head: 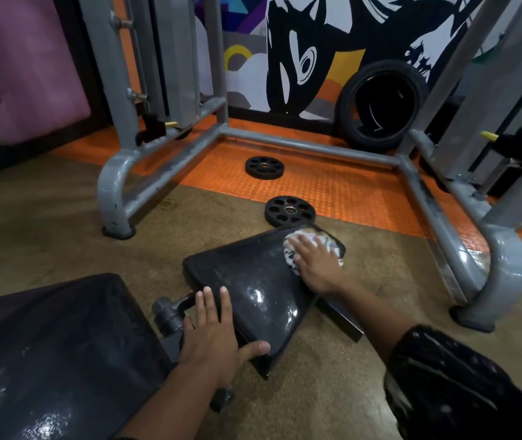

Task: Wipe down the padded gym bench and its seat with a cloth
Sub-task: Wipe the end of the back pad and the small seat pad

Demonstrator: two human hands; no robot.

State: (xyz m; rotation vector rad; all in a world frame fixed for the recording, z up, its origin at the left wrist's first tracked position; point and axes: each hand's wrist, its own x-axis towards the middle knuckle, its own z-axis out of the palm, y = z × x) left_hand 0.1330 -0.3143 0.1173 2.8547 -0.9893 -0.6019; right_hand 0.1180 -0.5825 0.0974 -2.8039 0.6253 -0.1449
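The black padded seat [253, 281] lies in the middle of the view, wet and shiny. My right hand [316, 265] presses a white patterned cloth [310, 239] flat onto the seat's far corner. Near the seat's close end my left hand [215, 331] rests with fingers spread, the thumb lying along the front edge. The larger black back pad [56, 360] of the bench fills the lower left, with damp streaks on it. A black adjustment knob [167, 312] sits between the two pads.
A grey steel rack frame [301, 144] surrounds an orange mat ahead. Two black weight plates [264, 167] [289, 211] lie on the floor just beyond the seat. A tyre [380, 112] leans on the painted wall. Brown floor lies to the right of the seat.
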